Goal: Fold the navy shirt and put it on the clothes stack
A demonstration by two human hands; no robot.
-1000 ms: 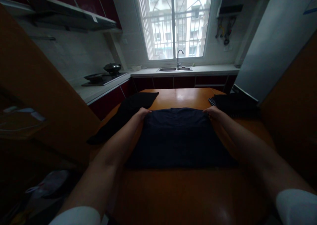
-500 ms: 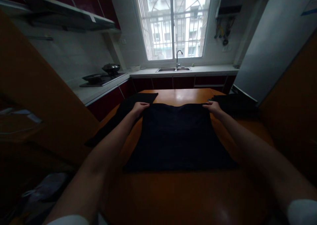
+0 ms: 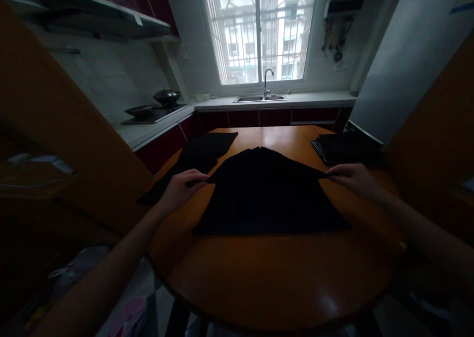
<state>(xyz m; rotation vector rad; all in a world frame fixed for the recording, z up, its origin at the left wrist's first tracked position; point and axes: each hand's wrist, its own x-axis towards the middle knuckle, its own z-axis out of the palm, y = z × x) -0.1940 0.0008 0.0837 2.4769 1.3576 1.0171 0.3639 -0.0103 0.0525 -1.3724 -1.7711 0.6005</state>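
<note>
A dark garment (image 3: pixel 266 193) lies in the middle of a round orange-brown table (image 3: pixel 281 277). My left hand (image 3: pixel 181 189) pinches its left corner, fingers closed on the fabric. My right hand (image 3: pixel 351 179) pinches the right corner the same way. The far edge of the garment rises in a peak between the two hands, while its near edge lies flat on the table.
Another dark cloth (image 3: pixel 196 159) drapes over the table's far left edge. A stack of folded dark cloths (image 3: pixel 348 149) sits at the far right. Behind are a counter with a sink (image 3: pixel 261 98), a stove with pans (image 3: pixel 155 110), a window and a white fridge (image 3: pixel 403 65).
Both hands have pulled back toward me and outward with the garment's far corners, so the far edge now lifts into a peak. The camera has drawn back, showing more of the table's near edge.
</note>
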